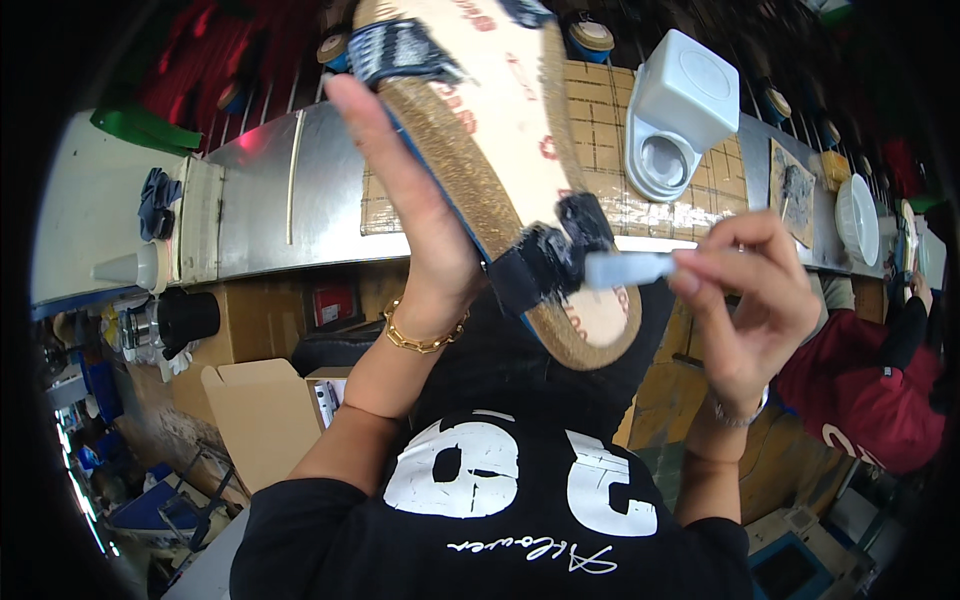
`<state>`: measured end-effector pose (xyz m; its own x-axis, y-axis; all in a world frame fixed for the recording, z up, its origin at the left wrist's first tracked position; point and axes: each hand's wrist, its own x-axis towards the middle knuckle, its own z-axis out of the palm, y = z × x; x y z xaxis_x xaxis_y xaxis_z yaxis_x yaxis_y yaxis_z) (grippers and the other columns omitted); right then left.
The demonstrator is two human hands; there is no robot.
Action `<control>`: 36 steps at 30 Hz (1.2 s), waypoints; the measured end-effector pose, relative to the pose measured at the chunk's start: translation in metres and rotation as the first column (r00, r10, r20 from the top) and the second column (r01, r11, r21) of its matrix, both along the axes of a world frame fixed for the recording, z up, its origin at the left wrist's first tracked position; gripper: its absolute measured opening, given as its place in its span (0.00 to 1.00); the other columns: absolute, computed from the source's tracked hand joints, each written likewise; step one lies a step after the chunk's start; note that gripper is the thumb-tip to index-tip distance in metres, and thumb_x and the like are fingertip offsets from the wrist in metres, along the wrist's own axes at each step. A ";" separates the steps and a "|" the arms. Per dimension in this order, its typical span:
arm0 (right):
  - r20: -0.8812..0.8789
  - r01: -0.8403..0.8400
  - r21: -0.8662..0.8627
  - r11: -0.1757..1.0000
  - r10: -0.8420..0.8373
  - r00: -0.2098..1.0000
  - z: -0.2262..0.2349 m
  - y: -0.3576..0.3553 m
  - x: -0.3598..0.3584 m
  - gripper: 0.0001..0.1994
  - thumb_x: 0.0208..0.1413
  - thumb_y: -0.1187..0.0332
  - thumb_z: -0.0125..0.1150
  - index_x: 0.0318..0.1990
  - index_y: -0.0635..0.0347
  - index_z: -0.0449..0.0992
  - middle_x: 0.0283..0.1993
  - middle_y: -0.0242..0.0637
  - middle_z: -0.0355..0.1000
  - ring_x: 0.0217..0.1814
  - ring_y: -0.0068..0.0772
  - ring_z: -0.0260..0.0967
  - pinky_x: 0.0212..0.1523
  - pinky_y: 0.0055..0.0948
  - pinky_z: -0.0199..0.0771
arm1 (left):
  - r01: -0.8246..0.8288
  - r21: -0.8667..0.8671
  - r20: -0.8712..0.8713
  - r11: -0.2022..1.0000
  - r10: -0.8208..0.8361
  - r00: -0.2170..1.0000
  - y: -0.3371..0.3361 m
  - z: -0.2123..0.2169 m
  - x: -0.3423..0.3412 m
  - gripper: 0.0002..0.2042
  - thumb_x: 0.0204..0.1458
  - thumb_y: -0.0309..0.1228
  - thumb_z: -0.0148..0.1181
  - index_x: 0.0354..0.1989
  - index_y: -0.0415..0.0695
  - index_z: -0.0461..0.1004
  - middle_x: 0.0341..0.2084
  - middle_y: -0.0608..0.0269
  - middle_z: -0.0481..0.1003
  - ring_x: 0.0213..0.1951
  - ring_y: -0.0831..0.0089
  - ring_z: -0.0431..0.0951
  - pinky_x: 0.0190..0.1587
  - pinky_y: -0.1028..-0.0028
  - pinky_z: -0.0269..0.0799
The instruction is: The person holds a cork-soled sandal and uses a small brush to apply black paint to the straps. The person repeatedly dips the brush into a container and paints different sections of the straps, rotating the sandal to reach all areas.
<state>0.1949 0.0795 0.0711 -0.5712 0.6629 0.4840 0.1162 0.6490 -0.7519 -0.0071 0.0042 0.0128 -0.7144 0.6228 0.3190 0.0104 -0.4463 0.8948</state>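
Left grip (428, 208), half hidden, around cropped sandal (510, 125); right grip (752, 305) clamped on blurred tool (628, 269)

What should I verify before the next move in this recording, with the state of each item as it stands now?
1. Left hand supporting the sandal: ok; it holds the left side, some fingers hidden behind.
2. Right hand gripping the pale grey tool: ok; pinched between thumb and fingers.
3. Tool tip touching the black strap: cannot tell; they overlap in this view and the tip is blurred.
4. Whole sandal in view: not ok; the upper edge of the picture cuts off its far end.
5. Light grey container standing on the cardboard: ok.
6. Container's contents: cannot tell.
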 end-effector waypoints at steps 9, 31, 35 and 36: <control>0.122 0.116 0.325 0.939 -0.163 0.979 0.003 -0.027 0.008 0.18 0.26 0.74 0.76 0.32 0.46 0.89 0.30 0.28 0.72 0.31 0.25 0.66 0.37 0.26 0.58 | -0.454 0.096 -0.544 0.886 0.428 0.721 -0.009 -0.032 -0.014 0.39 0.70 0.40 0.42 0.75 0.36 0.23 0.77 0.50 0.21 0.77 0.58 0.22 0.76 0.61 0.21; 0.111 -0.020 0.157 0.987 0.003 0.994 0.004 -0.004 0.012 0.14 0.30 0.73 0.71 0.30 0.42 0.90 0.28 0.25 0.73 0.30 0.21 0.64 0.33 0.25 0.58 | 0.441 0.023 0.378 0.897 -0.416 0.827 0.024 0.008 -0.008 0.46 0.60 0.72 0.28 0.63 0.40 0.66 0.52 0.54 0.76 0.51 0.73 0.80 0.54 0.71 0.79; -0.037 -0.246 0.152 0.957 0.254 0.967 0.001 -0.004 0.013 0.16 0.29 0.75 0.71 0.31 0.43 0.90 0.30 0.27 0.74 0.30 0.22 0.66 0.33 0.24 0.59 | 0.563 0.070 0.415 0.823 -0.537 0.734 0.035 0.001 -0.005 0.45 0.61 0.71 0.28 0.65 0.40 0.65 0.54 0.51 0.76 0.51 0.71 0.81 0.54 0.70 0.79; -0.012 -0.182 0.094 0.979 0.184 0.983 0.001 -0.003 0.013 0.16 0.29 0.74 0.71 0.30 0.43 0.90 0.29 0.26 0.73 0.30 0.22 0.66 0.33 0.24 0.59 | 0.572 0.063 0.445 0.818 -0.535 0.718 0.036 -0.001 -0.003 0.44 0.61 0.70 0.28 0.65 0.41 0.66 0.54 0.51 0.76 0.52 0.71 0.81 0.55 0.71 0.79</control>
<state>0.2075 0.0761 0.0722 -0.6679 0.5002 0.5511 -0.0255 0.7246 -0.6887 -0.0105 0.0405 0.0120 -0.2836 0.9589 0.0058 -0.6036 -0.1832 0.7760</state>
